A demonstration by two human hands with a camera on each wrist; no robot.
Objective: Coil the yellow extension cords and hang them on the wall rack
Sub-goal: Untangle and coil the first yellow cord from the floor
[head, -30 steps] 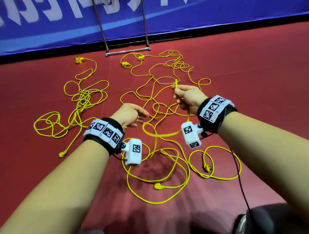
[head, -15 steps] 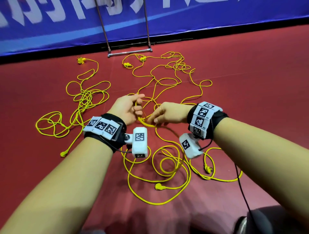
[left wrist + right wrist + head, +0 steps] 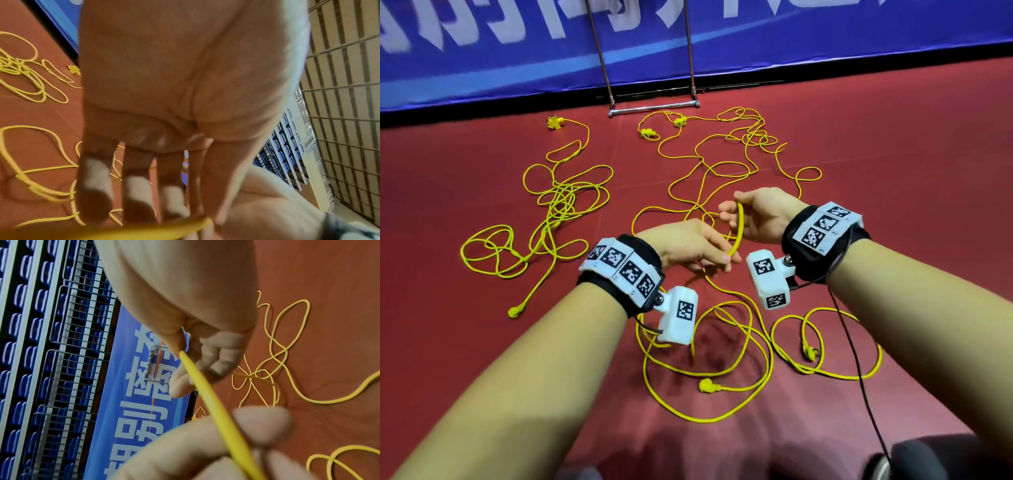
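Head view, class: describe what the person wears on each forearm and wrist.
Both forearms are bare, without sleeves. Each wrist carries a black band topped with white tiles bearing black square markers. A white camera block with its own marker hangs under each wrist, and a thin black cable trails from the right one.

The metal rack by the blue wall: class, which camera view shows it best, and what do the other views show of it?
The head view: the rack stands whole-footed on the red floor, its two uprights rising against the blue banner. The right wrist view catches only a small, distant piece past the right hand. The left wrist view shows none of it.
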